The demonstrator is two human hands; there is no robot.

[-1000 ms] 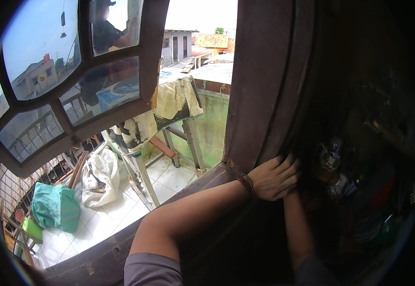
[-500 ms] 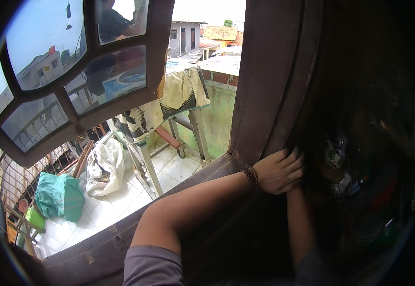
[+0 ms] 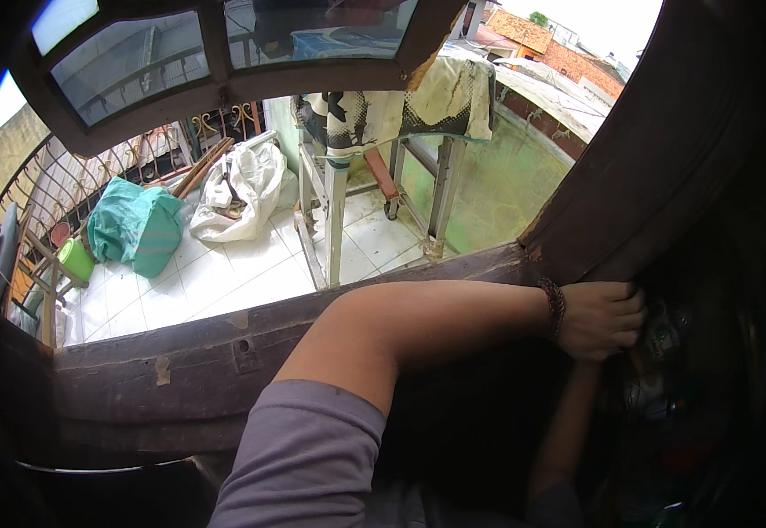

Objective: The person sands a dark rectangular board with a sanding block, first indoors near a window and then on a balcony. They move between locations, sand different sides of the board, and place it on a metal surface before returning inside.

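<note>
My left arm, with a braided brown bracelet (image 3: 554, 308) at the wrist, reaches across to the right. At its end my left hand (image 3: 603, 319) is closed, its fingers curled; what they hold, if anything, is hidden. It is beside the lower end of a dark brown wooden post (image 3: 638, 167), close to the corner with the sill (image 3: 181, 361). My right forearm (image 3: 566, 431) rises from below in shadow, and its hand is covered behind the left one. Several small shiny objects (image 3: 662, 339) lie in the dark just right of my hands; their kind is unclear.
A glass-paned window sash (image 3: 137, 106) hangs outward at the upper left. Outside, a cloth (image 3: 449, 97) drapes over a metal frame (image 3: 335, 220) on a white tiled floor (image 3: 216, 286). A green bundle (image 3: 137, 227), a white sack (image 3: 247, 189) and a railing (image 3: 36, 180) are beyond the sill.
The view has tilted and shifted, so the sash sits higher and the sill more level. My left hand's fingers, earlier laid more extended over my right hand, are now curled in.
</note>
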